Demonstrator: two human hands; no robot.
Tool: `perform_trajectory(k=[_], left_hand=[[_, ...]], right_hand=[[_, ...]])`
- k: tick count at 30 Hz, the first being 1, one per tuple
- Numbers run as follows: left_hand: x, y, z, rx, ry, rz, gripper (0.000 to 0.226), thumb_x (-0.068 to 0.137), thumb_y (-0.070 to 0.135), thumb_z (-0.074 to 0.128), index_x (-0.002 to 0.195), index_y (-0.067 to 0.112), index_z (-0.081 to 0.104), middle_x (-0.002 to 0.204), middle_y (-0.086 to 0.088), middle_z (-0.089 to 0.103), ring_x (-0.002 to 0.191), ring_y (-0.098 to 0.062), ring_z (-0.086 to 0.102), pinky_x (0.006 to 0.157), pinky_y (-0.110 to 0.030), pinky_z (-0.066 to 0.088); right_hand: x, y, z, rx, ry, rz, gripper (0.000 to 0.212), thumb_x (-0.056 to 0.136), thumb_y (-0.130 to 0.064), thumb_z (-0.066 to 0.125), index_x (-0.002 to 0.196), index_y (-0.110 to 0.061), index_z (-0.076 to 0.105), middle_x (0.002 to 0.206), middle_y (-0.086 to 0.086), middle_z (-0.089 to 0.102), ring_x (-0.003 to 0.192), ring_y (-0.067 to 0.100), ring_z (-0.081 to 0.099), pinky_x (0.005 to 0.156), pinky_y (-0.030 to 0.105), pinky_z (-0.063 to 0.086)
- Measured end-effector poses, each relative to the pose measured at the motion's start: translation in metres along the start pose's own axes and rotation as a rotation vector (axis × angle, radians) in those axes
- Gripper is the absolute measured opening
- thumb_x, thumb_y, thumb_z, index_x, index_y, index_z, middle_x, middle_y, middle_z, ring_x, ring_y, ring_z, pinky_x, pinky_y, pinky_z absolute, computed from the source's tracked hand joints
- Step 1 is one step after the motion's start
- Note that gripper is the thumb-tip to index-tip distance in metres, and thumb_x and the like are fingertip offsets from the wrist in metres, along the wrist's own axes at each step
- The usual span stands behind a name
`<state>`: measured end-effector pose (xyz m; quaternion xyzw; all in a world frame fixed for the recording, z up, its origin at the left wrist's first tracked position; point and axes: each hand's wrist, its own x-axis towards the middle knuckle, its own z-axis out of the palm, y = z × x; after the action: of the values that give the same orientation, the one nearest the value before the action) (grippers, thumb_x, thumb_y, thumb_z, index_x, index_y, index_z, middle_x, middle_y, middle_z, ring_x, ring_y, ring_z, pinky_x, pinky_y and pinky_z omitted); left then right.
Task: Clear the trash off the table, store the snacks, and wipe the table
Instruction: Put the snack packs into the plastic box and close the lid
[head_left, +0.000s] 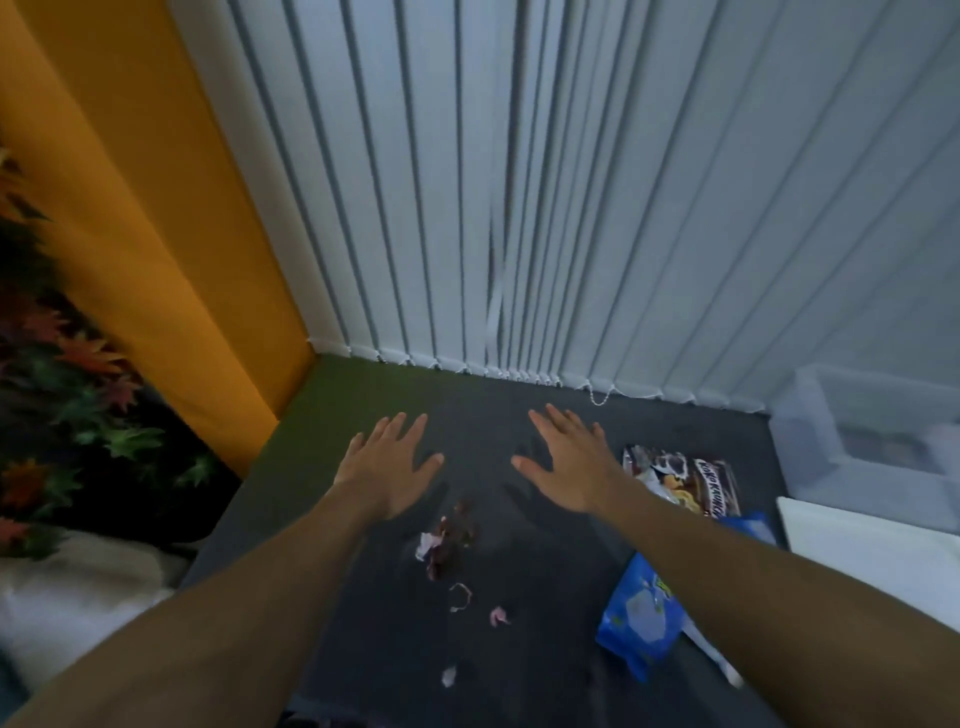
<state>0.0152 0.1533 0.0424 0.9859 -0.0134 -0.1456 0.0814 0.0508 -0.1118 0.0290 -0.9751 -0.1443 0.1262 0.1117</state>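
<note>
Both my hands hover palm down over the dark table (519, 649), fingers spread and holding nothing. My left hand (387, 465) is left of centre and my right hand (569, 462) is beside it. Below and between them lies a small pile of brown crumbs and torn wrapper bits (449, 540), with several pink and white scraps (460, 597) trailing toward me. A brown cereal snack bag (691, 483) lies to the right, partly under my right forearm. A blue snack packet (641, 618) lies nearer, also partly covered by that forearm.
A clear plastic box (862, 447) stands at the far right, with a white flat object (872, 551) in front of it. White vertical blinds (519, 208) close off the back. An orange panel (130, 208) and artificial leaves (62, 389) line the left side.
</note>
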Motion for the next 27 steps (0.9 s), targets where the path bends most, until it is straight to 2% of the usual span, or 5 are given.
perform_trajectory(k=[10, 16, 27], left_hand=[[0.047, 0.077, -0.011, 0.025, -0.042, 0.246, 0.074, 0.100, 0.064, 0.026, 0.161, 0.030, 0.002, 0.169, -0.003, 0.003, 0.155, -0.025, 0.002, 0.124, -0.048, 0.007], [0.065, 0.125, -0.001, 0.048, -0.067, 0.430, 0.074, 0.099, 0.065, 0.026, 0.161, 0.030, 0.003, 0.169, -0.002, 0.004, 0.155, -0.024, 0.003, 0.124, -0.049, 0.009], [0.064, 0.198, 0.024, 0.066, -0.113, 0.614, 0.076, 0.098, 0.065, 0.030, 0.160, 0.031, 0.005, 0.168, -0.003, 0.006, 0.155, -0.025, 0.006, 0.124, -0.050, 0.010]], right_hand=[[-0.050, 0.061, -0.010, 0.083, 0.102, 0.265, 0.081, 0.093, -0.070, 0.036, 0.158, -0.029, 0.011, 0.167, 0.000, 0.005, 0.153, 0.026, 0.005, 0.121, 0.056, 0.008], [-0.096, 0.084, -0.002, 0.138, 0.232, 0.435, 0.077, 0.092, -0.068, 0.040, 0.155, -0.028, 0.022, 0.165, 0.002, 0.017, 0.151, 0.025, 0.015, 0.121, 0.052, 0.014], [-0.158, 0.126, 0.007, 0.207, 0.215, 0.619, 0.075, 0.095, -0.064, 0.041, 0.157, -0.030, 0.015, 0.166, 0.003, 0.010, 0.152, 0.027, 0.011, 0.119, 0.058, 0.010]])
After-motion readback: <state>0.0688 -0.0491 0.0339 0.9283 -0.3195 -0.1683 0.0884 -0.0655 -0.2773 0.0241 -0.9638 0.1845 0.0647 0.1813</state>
